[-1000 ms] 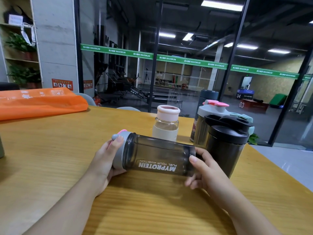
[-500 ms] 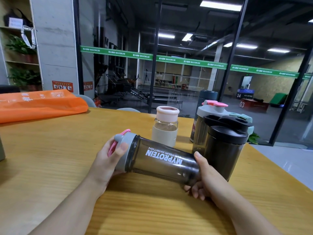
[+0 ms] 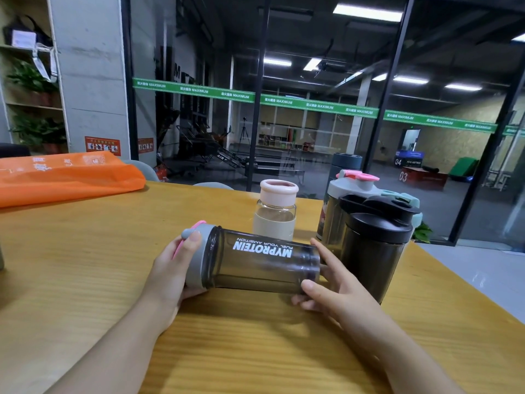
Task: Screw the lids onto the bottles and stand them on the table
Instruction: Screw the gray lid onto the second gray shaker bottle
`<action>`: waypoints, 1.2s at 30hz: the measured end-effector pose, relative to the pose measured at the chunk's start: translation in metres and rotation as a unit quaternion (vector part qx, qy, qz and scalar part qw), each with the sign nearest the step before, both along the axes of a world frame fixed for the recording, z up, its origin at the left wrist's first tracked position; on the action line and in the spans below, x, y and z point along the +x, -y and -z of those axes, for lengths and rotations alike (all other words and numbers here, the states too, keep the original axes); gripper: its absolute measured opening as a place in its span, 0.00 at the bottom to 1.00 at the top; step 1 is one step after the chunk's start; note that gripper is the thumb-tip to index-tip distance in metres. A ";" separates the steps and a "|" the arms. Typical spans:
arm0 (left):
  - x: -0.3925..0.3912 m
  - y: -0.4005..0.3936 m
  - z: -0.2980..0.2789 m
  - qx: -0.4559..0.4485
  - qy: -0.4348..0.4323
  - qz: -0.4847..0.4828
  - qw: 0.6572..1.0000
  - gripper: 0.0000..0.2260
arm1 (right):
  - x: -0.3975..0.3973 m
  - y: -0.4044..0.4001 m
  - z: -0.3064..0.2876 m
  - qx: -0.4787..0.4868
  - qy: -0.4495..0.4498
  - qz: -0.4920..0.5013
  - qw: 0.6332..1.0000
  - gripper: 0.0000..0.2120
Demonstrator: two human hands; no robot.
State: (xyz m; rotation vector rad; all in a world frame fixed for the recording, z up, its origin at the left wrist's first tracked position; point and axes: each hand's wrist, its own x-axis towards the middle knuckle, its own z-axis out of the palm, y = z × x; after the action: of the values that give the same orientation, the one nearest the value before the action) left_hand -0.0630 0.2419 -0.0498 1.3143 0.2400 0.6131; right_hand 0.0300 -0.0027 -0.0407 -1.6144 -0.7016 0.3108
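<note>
Rotated since half a second ago: the smoky shaker bottle [image 3: 264, 260] now shows its white MYPROTEIN lettering upside down, where before it read upright, and it lies nearly level instead of slanting down to the right. Right thumb has slid off the base end onto the side wall.

Bottle is held sideways just above the wooden table [image 3: 85, 280], lid end to the left. Grey lid [image 3: 199, 257] with pink flip tab is seated on the bottle's mouth; whether it is fully tight cannot be told.

Left hand [image 3: 173, 268] wraps the lid from below and behind, thumb laid over the grey rim, fingers curled under it. Forearm comes in from the lower left, wrist roughly straight.

Right hand [image 3: 332, 282] cups the bottle's base end, forefinger stretched along the far side, thumb pressing the near side, remaining fingers curled beneath. Forearm comes in from the lower right.

Standing on the table behind: a small glass bottle [image 3: 275, 211] with pink lid and beige sleeve; right of it, a cluster of lidded shakers, the nearest a black shaker [image 3: 375, 251] just beside the right hand, with a grey-and-pink-lidded shaker [image 3: 352, 186] behind it. Orange bag [image 3: 62, 177] lies at the table's far left.
</note>
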 end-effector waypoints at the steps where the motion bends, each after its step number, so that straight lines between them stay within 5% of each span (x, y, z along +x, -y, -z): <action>1: 0.000 0.000 0.000 -0.001 0.001 -0.001 1.000 0.31 | 0.000 0.000 0.000 -0.003 0.010 0.003 1.000 0.35; 12: -0.001 0.000 0.001 0.022 0.010 0.008 1.000 0.29 | -0.002 -0.004 -0.005 -0.058 -0.037 0.052 0.996 0.13; 20: -0.002 0.002 0.000 0.047 0.010 0.025 0.999 0.27 | 0.000 -0.005 -0.006 -0.154 -0.082 0.021 0.984 0.35; 24: -0.002 0.003 0.000 0.049 0.019 0.034 0.998 0.28 | -0.003 -0.005 -0.009 -0.158 -0.105 0.020 0.982 0.32; 28: 0.000 0.002 0.001 0.043 0.019 0.029 0.998 0.28 | 0.002 -0.010 -0.005 -0.146 -0.106 0.013 0.983 0.41; 31: 0.001 0.000 0.001 0.032 0.014 0.027 0.999 0.28 | 0.001 -0.012 -0.001 -0.067 -0.124 0.012 0.990 0.42; 36: 0.001 0.001 -0.001 0.019 0.011 0.021 1.000 0.28 | -0.003 -0.002 -0.002 -0.049 0.043 0.008 0.998 0.42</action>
State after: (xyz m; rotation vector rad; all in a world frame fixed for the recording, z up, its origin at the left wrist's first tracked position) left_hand -0.0623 0.2409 -0.0493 1.3460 0.1832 0.5980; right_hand 0.0267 -0.0008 -0.0389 -1.7332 -0.7491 0.2689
